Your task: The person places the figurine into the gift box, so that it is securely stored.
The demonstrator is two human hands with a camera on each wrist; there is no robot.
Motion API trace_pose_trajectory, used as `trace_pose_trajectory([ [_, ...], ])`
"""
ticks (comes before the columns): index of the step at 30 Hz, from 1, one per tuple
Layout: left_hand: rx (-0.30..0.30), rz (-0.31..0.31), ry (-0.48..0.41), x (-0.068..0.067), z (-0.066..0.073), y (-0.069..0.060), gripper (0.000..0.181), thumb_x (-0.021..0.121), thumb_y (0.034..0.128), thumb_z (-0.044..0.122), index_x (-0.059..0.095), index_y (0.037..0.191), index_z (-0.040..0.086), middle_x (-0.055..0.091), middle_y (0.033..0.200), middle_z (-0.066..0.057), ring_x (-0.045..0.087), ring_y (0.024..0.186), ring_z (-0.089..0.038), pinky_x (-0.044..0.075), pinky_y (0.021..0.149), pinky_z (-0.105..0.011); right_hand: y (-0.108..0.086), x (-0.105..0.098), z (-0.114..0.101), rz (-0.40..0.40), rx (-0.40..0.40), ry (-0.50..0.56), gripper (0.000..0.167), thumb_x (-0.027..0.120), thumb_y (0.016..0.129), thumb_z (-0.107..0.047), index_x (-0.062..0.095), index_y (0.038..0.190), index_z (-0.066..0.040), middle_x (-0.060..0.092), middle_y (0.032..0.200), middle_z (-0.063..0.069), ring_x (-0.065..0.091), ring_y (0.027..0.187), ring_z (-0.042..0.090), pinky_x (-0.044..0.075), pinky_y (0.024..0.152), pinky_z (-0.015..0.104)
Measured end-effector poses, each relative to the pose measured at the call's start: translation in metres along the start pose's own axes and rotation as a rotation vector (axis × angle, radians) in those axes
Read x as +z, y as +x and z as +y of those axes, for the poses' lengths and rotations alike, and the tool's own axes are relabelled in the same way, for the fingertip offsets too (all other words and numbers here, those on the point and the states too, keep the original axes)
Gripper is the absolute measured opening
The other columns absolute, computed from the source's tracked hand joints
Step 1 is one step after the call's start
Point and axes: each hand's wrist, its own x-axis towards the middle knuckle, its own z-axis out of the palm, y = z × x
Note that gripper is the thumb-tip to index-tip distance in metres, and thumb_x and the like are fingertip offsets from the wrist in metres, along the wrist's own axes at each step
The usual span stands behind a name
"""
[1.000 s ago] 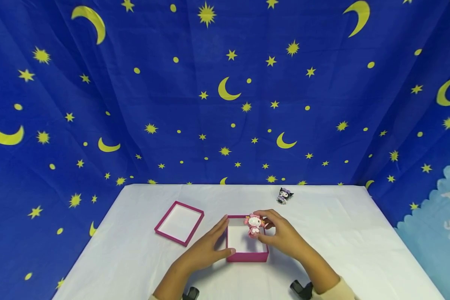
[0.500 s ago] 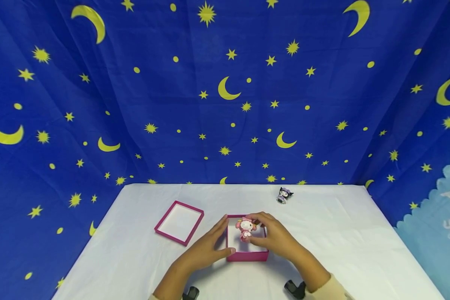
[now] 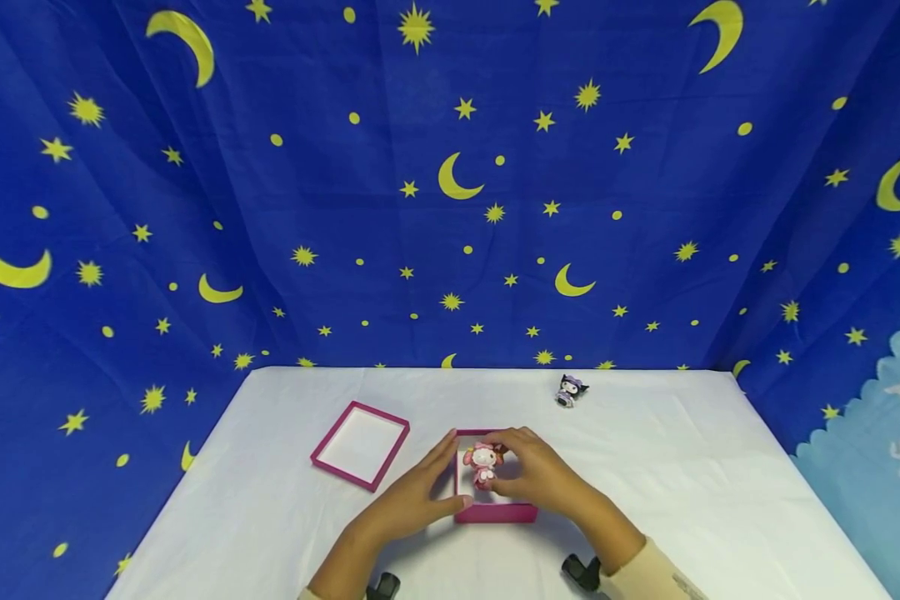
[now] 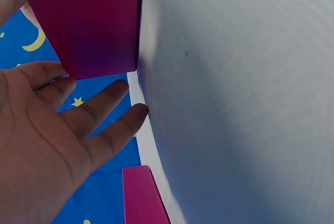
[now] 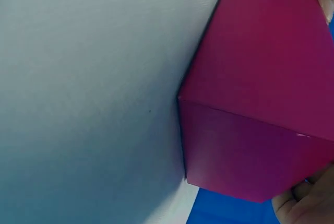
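Note:
The open pink box [image 3: 495,514] stands with its white inside facing up. My left hand [image 3: 405,502] spans the box's left side, thumb at the near corner and fingertips at the far one. In the left wrist view that hand [image 4: 47,135] has its lower fingers stretched out beside the box [image 4: 91,31]. With thumb and fingers, my right hand [image 3: 546,477] pinches a small pink-and-white figure [image 3: 483,468], upright over the box opening; whether it touches the bottom I cannot tell. The right wrist view shows the outer walls of the box [image 5: 261,62], hiding the figure.
A shallow pink-rimmed lid [image 3: 342,476], white inside, lies on the white tablecloth [image 3: 690,467] to the left. At the back right is a small black-and-purple figure [image 3: 569,391]. A blue curtain [image 3: 390,225] with yellow moons and stars hangs behind the table.
My right hand has carried the pink figure leftward and slightly toward me, from the box's right side to its left part. The left hand and box have stayed in place.

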Motion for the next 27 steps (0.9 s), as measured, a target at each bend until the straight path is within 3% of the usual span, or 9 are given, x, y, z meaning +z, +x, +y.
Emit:
trace_pose_trajectory([
  [7,0.005,0.001,-0.01,0.0,0.0,0.001,0.088,0.065,0.0941,0.053,0.018,0.163,0.027,0.005,0.171,0.015,0.019,0.157,-0.029,0.023,0.124,-0.06,0.006,0.004,0.002,0.0,-0.052,-0.101,0.059,0.087,0.078,-0.038,0.067,0.13,-0.018,0.07,0.125,-0.007,0.059,0.11,0.012,0.053,0.098,0.041],
  [12,0.011,0.008,-0.018,0.001,0.0,0.002,0.088,0.066,0.0939,0.052,0.018,0.163,0.026,0.005,0.171,0.015,0.019,0.157,-0.029,0.023,0.124,-0.06,0.009,0.009,0.003,0.0,-0.088,-0.172,0.059,0.088,0.077,-0.038,0.069,0.127,-0.015,0.073,0.117,-0.005,0.06,0.105,0.012,0.052,0.096,0.042],
  [19,0.008,0.008,-0.027,0.001,0.0,0.001,0.091,0.066,0.092,0.056,0.018,0.163,0.025,0.005,0.17,0.016,0.017,0.157,-0.029,0.02,0.126,-0.059,0.014,0.013,0.004,-0.047,-0.084,-0.241,0.057,0.088,0.075,-0.039,0.07,0.123,-0.014,0.075,0.114,-0.006,0.06,0.102,0.013,0.047,0.104,0.048],
  [27,-0.003,0.012,-0.034,0.0,0.001,0.0,0.091,0.066,0.0919,0.056,0.019,0.163,0.027,0.005,0.17,0.017,0.017,0.157,-0.031,0.02,0.125,-0.06,0.018,0.016,0.004,-0.055,-0.098,-0.3,0.055,0.09,0.071,-0.041,0.072,0.116,-0.016,0.073,0.098,-0.01,0.055,0.09,0.006,0.048,0.097,0.04],
])
